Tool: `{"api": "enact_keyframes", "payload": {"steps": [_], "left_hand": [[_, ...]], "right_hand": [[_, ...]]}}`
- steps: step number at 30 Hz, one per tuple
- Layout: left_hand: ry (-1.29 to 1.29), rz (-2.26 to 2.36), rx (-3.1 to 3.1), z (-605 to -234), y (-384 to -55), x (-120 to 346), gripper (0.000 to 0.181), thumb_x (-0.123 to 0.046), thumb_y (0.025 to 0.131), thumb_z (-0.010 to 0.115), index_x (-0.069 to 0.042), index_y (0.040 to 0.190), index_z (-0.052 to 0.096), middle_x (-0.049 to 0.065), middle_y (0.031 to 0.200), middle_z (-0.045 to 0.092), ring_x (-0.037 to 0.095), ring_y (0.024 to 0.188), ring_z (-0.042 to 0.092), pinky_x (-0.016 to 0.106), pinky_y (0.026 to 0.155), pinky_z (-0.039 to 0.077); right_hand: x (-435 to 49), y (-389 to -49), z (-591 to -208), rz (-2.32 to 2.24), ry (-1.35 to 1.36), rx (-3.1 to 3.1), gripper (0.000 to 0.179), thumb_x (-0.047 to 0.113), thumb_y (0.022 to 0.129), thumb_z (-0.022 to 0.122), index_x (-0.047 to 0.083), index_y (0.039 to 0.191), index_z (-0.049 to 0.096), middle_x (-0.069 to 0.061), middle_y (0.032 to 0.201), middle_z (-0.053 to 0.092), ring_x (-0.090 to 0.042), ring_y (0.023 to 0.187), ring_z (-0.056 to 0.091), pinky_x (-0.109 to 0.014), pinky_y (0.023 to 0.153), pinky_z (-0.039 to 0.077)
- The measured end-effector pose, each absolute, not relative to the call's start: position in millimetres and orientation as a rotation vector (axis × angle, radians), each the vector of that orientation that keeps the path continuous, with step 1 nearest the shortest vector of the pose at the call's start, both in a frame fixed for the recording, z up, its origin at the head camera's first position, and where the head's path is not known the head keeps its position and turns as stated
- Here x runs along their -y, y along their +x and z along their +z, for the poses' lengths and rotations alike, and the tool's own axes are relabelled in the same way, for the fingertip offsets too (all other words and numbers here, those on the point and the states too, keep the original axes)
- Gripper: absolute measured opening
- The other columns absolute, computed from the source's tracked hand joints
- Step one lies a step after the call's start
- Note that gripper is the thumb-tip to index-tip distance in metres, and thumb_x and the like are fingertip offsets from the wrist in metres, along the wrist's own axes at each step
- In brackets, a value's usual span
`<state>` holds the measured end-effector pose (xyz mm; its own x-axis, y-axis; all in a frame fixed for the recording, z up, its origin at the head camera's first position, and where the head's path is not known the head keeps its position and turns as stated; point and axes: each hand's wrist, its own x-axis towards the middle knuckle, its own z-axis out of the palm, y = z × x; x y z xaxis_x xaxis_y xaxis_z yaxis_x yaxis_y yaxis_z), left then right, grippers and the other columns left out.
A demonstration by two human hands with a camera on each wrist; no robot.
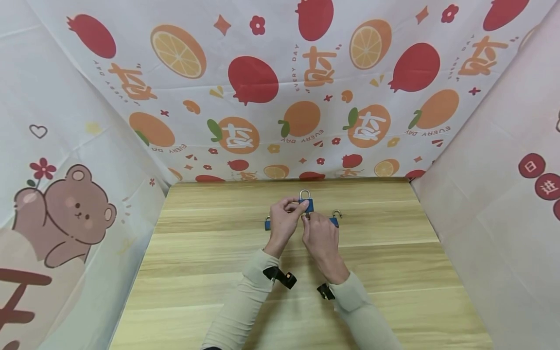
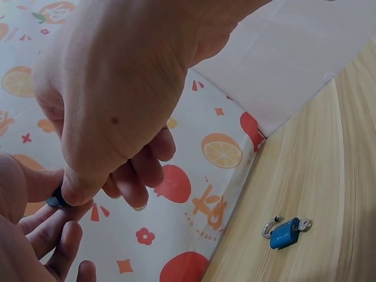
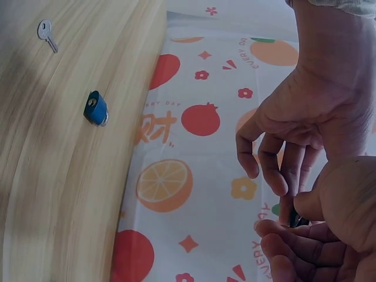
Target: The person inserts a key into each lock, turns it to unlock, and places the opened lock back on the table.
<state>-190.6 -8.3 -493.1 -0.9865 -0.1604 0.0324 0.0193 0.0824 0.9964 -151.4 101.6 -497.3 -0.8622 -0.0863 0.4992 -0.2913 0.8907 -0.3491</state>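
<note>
A blue padlock (image 1: 306,205), its silver shackle upright, is gripped at the body by my left hand (image 1: 284,221). Just below it, my right hand (image 1: 321,238) pinches what looks like a key at the padlock's base; the fingers mostly hide it. In the left wrist view both hands meet around the dark end of the padlock (image 2: 57,198). On the table to the right lies a second blue padlock (image 2: 285,234) with its shackle open and a key (image 2: 305,224) in it. Left of my hands lies a third blue padlock (image 3: 96,108), with a loose key (image 3: 47,35) near it.
The wood-grain table (image 1: 188,291) reaches back to a fruit-printed cloth wall (image 1: 280,146). Pale cloth walls stand at the left (image 1: 122,194) and right (image 1: 494,218). A dark camera strap (image 1: 280,277) sits on each wrist.
</note>
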Motion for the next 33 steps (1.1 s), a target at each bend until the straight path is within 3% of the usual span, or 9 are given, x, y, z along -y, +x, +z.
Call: {"api": "enact_keyframes", "payload": {"steps": [11,23,29,33], "left_hand": [[0.146,-2.037,2.209,-492.3,-189.8,6.6,0.027,-0.025,0.089,0.079,-0.003,0.105,0.075,0.014,0.085,0.079,0.006,0.073,0.069,0.021,0.067,0.05],[0.139,-2.055,2.182,-492.5,-187.9,5.7,0.03,-0.026,0.088,0.08,-0.002,0.105,0.074,0.019,0.087,0.078,0.006,0.071,0.067,0.021,0.066,0.049],[0.15,-2.04,2.197,-492.2,-187.3,6.8,0.027,-0.025,0.089,0.08,-0.003,0.105,0.074,0.017,0.086,0.079,0.01,0.07,0.067,0.02,0.06,0.046],[0.148,-2.033,2.199,-491.7,-187.2,8.2,0.027,-0.026,0.089,0.08,-0.004,0.105,0.074,0.014,0.086,0.079,0.01,0.067,0.064,0.02,0.056,0.043]], "right_hand": [[-104.1,-150.2,-498.8,0.659,0.292,2.552,0.031,0.013,0.101,0.059,0.005,0.072,0.062,-0.002,0.055,0.051,-0.012,0.047,0.041,-0.023,0.044,0.03],[-104.9,-149.1,-500.1,0.67,0.294,2.539,0.031,0.013,0.102,0.058,0.004,0.072,0.061,-0.002,0.055,0.051,-0.012,0.048,0.041,-0.023,0.044,0.03],[-105.0,-148.4,-501.3,0.691,0.296,2.529,0.028,0.014,0.103,0.058,0.003,0.078,0.065,-0.002,0.057,0.053,-0.012,0.049,0.043,-0.023,0.044,0.032],[-106.2,-148.1,-502.2,0.77,0.277,2.499,0.025,0.02,0.101,0.063,0.003,0.082,0.067,-0.004,0.063,0.062,-0.013,0.053,0.052,-0.026,0.047,0.04]]}}
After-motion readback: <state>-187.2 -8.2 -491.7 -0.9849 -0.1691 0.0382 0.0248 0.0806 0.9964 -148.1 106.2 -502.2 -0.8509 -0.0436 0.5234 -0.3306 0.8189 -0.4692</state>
